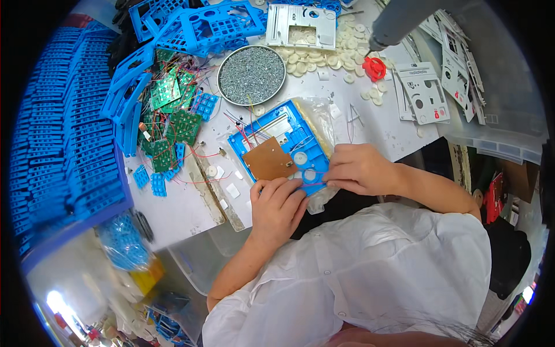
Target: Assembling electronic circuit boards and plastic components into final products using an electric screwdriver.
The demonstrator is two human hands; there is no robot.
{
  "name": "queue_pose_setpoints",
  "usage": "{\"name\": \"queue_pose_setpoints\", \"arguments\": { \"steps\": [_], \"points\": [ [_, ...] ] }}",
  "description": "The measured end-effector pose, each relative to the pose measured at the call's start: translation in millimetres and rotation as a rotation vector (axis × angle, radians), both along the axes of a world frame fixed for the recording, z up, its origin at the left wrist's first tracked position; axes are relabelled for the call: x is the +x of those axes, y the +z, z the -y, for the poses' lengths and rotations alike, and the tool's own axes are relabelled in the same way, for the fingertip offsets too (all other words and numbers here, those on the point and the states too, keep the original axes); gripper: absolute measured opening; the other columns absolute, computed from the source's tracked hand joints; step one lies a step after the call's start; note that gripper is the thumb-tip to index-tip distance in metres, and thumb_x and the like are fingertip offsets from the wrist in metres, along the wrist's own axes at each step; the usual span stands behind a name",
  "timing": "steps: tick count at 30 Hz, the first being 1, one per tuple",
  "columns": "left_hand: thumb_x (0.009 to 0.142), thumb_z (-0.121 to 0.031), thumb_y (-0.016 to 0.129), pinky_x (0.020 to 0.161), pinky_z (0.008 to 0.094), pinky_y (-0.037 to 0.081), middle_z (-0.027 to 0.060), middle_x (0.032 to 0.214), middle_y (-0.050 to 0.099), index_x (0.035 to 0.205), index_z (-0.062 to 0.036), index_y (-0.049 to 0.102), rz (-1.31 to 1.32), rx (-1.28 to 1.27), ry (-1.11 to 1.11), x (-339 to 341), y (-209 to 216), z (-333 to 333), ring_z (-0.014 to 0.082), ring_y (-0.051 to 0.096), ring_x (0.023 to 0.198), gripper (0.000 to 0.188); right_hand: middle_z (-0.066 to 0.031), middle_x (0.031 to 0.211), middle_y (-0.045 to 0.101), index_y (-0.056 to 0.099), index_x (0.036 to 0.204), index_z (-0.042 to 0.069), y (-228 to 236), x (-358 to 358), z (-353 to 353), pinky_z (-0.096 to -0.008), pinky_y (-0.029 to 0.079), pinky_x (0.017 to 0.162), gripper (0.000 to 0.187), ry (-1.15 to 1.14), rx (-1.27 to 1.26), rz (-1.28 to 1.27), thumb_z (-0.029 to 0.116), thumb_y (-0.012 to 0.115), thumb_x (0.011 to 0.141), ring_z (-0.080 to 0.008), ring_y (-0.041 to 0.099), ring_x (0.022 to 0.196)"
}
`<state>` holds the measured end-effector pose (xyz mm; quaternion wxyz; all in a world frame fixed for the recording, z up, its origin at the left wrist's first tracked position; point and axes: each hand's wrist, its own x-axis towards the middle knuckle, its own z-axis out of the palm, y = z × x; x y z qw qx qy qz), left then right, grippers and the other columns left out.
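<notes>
A blue plastic housing [312,151] lies tilted on a clear plastic bag at the table's near edge. On it rests a brown circuit board [269,160], with red wires running off its upper left side. My left hand [277,205] bends its fingers over the near edge of the housing, close to the board's lower corner. My right hand [361,169] pinches a thin pinkish wire at the housing's right corner, beside a round blue ring [310,175]. The wire stretches between both hands. What the left fingertips press on is partly hidden.
A round tray of small screws [252,75] stands behind the housing. Green circuit boards [185,126] with tangled wires lie left; stacked blue housings [75,127] fill the far left. White discs [347,43], a hanging screwdriver [393,26] and white panels [425,95] are at the back right.
</notes>
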<state>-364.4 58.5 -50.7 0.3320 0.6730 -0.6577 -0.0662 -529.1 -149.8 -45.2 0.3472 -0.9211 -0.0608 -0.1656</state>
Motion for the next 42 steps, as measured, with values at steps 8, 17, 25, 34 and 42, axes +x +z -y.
{"name": "queue_pose_setpoints", "arguments": {
  "steps": [8,17,25,34,42],
  "points": [
    [0.073,-0.009,0.084,0.090,0.0434,0.041,0.0049,0.115,0.069,0.103,-0.0122,0.069,-0.028,0.014,0.005,1,-3,-4,0.0251,0.064,0.101,0.033,-0.0005,0.081,0.058,0.070,0.090,0.011,22,0,-18,-0.0322,0.050,0.055,0.013,0.016,-0.300,-0.100,0.014,0.074,0.078,-0.0195,0.059,0.076],
    [0.075,-0.004,0.075,0.096,0.0477,0.040,0.0034,0.121,0.064,0.126,-0.0149,0.069,0.124,0.042,-0.127,-7,2,6,0.0229,0.060,0.105,0.053,0.0008,0.071,0.054,0.078,0.103,0.013,-30,-19,-1,-0.0343,0.042,0.051,0.024,-0.096,-0.047,0.155,0.017,0.083,0.080,-0.0213,0.051,0.063],
    [0.080,-0.010,0.065,0.100,0.0510,0.037,0.0015,0.123,0.062,0.134,-0.0130,0.067,0.349,0.110,-0.164,-10,14,8,0.0202,0.059,0.104,0.054,-0.0055,0.068,0.057,0.080,0.099,0.012,-18,-21,-8,-0.0351,0.045,0.058,0.014,-0.203,0.397,-0.140,0.009,0.077,0.085,-0.0240,0.057,0.065],
    [0.080,-0.014,0.064,0.101,0.0487,0.038,0.0060,0.127,0.060,0.130,-0.0012,0.066,0.503,0.108,-0.213,-20,16,7,0.0195,0.057,0.108,0.052,-0.0006,0.059,0.041,0.054,0.103,0.004,20,-3,-13,-0.0296,0.035,0.055,0.026,-0.309,0.707,-0.587,-0.002,0.071,0.085,-0.0096,0.040,0.055],
    [0.082,-0.014,0.065,0.100,0.0494,0.038,0.0032,0.121,0.062,0.128,-0.0091,0.068,0.313,0.037,-0.216,-2,8,11,0.0210,0.058,0.108,0.047,-0.0017,0.060,0.045,0.059,0.103,0.004,37,15,16,-0.0302,0.036,0.053,0.023,-0.370,0.497,-0.425,0.004,0.073,0.085,-0.0126,0.043,0.052]
  ]
}}
